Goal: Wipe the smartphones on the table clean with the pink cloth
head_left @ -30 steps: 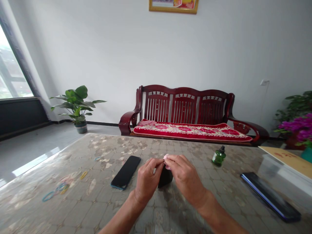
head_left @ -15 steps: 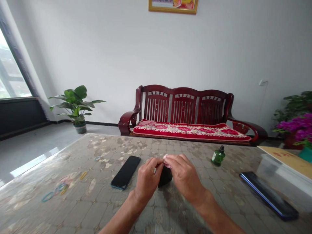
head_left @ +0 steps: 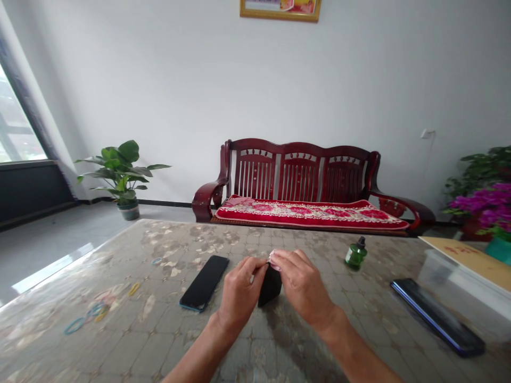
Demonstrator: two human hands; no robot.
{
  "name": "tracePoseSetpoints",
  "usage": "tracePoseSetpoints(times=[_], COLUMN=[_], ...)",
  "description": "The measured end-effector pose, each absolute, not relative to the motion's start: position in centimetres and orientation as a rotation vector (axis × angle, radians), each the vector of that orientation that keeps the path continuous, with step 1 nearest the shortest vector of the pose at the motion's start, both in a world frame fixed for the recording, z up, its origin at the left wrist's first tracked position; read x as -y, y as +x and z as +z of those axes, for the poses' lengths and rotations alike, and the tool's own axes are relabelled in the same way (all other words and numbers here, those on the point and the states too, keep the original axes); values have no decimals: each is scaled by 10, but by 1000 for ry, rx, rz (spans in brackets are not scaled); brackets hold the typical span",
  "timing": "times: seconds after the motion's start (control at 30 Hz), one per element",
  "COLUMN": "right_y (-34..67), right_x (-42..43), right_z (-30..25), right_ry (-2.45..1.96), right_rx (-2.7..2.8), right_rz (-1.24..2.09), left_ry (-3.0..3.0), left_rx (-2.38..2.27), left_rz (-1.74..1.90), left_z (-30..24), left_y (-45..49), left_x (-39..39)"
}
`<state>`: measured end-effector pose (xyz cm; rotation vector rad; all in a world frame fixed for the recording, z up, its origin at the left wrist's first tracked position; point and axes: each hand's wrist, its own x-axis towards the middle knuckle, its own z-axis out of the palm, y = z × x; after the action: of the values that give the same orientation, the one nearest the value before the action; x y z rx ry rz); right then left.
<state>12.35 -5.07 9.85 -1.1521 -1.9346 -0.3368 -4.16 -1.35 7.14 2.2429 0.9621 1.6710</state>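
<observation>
Centrally in the head view, a flat dark object (head_left: 270,287) is held upright above the table (head_left: 159,351), between the two hands; whether its lower edge is rested on the tabletop cannot be told. By the left hand (head_left: 239,290), its top edge is pinched between thumb and forefinger. By the right hand (head_left: 301,284), a pale pink cloth (head_left: 272,254) is pinched in bunched fingers and held against the top of the dark object, close beside the left fingertips. To the left of the hands, a black phone (head_left: 205,282) is laid flat, and farther left a yellow rubber band (head_left: 134,289) is seen near a cluster of coloured bands (head_left: 98,310). On the right, a green bottle (head_left: 355,256) is stood upright, and a blue-edged phone (head_left: 437,319) is placed beside a clear box (head_left: 443,282). Beyond the table, a red wooden bench (head_left: 303,175) is set against the wall.
</observation>
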Motion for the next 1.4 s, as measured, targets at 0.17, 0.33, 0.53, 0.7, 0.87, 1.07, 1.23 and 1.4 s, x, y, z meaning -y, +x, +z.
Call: tracePoseSetpoints(times=[0.17,0.33,0.53,0.7,0.87,1.07,1.23,1.4], right_y=[129,139,135,131,136,136,127,121], right_x=[46,33,26,26,37,52,57,59], right_z=[94,79,61,57,76,87,82,78], right_ry=[-1195,-1251,-1204,-1185,-1294,-1411,-1418,-1421], right_rx=[1738,1376,1241,1311,1572,2010,2134,2154], right_rz=[-132,467,929,788,480,-25,-95,-112], left_ry=[2221,2183,2171,2148,2061,1945,2022,2109], left_rx=[-999,-1062,-1108,-1111,-1015,-948,-970,-943], left_rz=[1657,1622,1454,1291,1196,1222,1366,1436], left_z=[75,73,79,92,79,41,32,25], left_y=[-42,-44,-54,-61,-62,-52,-47,-51], left_x=[15,16,13,14,15,17,14,12])
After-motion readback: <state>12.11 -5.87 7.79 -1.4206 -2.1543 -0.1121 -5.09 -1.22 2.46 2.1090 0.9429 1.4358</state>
